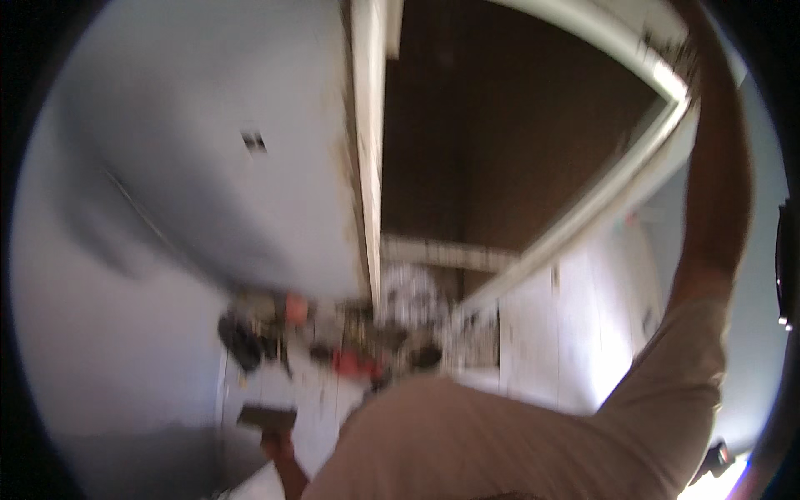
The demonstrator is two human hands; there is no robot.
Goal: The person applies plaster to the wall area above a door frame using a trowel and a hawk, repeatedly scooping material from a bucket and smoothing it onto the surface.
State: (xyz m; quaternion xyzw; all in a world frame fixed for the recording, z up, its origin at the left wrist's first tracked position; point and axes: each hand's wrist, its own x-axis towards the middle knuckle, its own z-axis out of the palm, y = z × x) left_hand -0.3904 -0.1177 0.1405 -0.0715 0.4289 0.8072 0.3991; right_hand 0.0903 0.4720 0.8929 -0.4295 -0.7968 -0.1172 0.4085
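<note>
My left hand (pixel 277 440), low at left, is closed on a flat dark greyish board (pixel 267 415). My right arm (pixel 712 183) stretches up along the right side to the top edge, beside the upper corner of a white frame (pixel 671 82) around a dark brown opening; the hand itself is out of the picture. A rough dark patch (pixel 667 48) shows near that corner. The frame's upright side (pixel 372 167) meets a pale wall (pixel 283 192) with a small dark square (pixel 253 142) on it.
Blurred items lie on the white tiled floor (pixel 258 383) below: a black object (pixel 242 342), a red object (pixel 358 363), a pinkish one (pixel 296 308) and a pale patterned heap (pixel 412 296). Walls stand close on both sides. A dark fixture (pixel 783 258) sits at the right rim.
</note>
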